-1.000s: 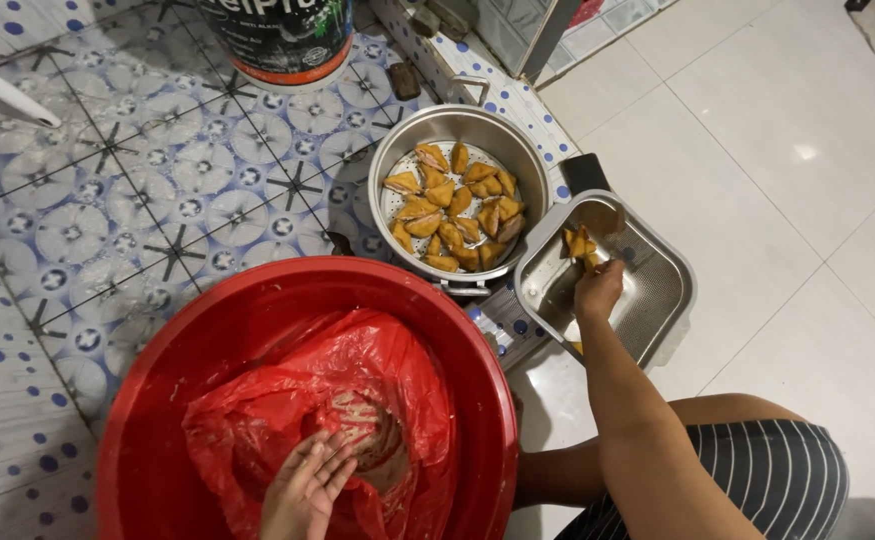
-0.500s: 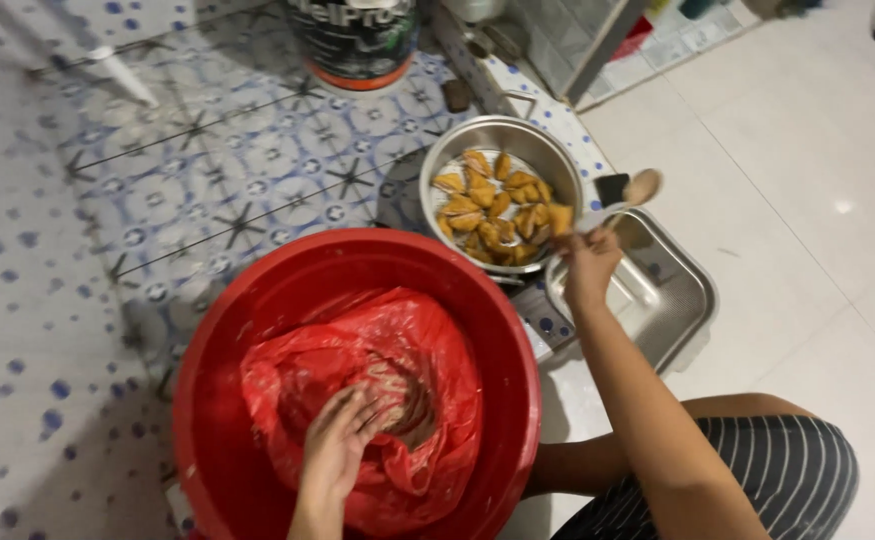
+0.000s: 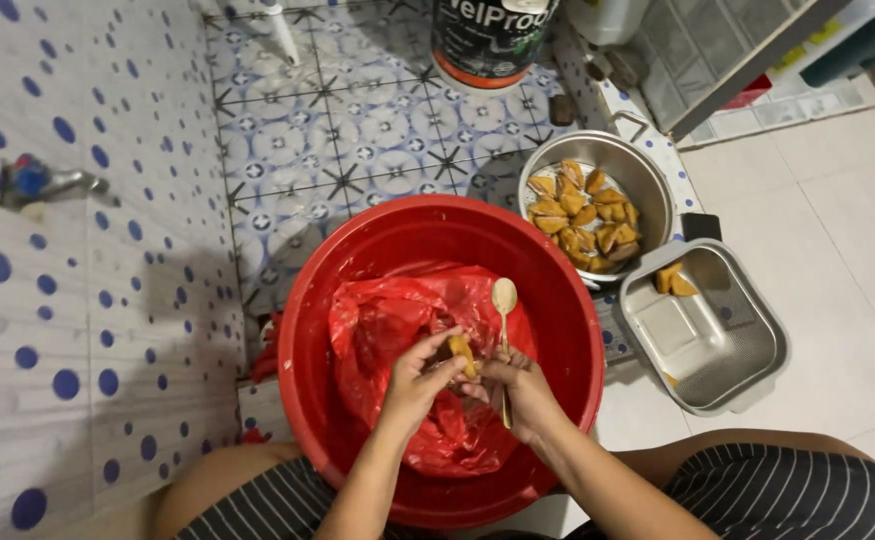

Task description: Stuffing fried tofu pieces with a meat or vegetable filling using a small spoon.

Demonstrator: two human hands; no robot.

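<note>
Piece in hand: a golden fried piece (image 3: 462, 353) sits between the two hands, above the red plastic bag (image 3: 397, 330) that lines the red basin (image 3: 357, 250).
Left hand: the left hand (image 3: 419, 372) has its fingers pinched on the piece from the left side.
Right hand: the right hand (image 3: 517, 385) clenches a pale spoon (image 3: 503, 300), bowl pointing up and away, its fingertips touching the piece.
Change: a second ago the right hand was out at the square metal tray (image 3: 727, 380) while the left rested in the bag; now both meet over the basin, and the spoon has come with the right hand.
Meaning: the work seems to have shifted from fetching a piece to handling it with the spoon over the bag.
Neighbours: the round metal pot (image 3: 647, 180), full of similar golden pieces, stands just beside the basin's far right rim; the tray, with a couple of pieces in its far corner, lies right of the basin.
Edges: the dotted tiled wall (image 3: 77, 300) is close on the left, and the person's knees flank the near rim.
Open room: patterned floor tiles (image 3: 357, 130) beyond the basin and pale floor right of the tray.
</note>
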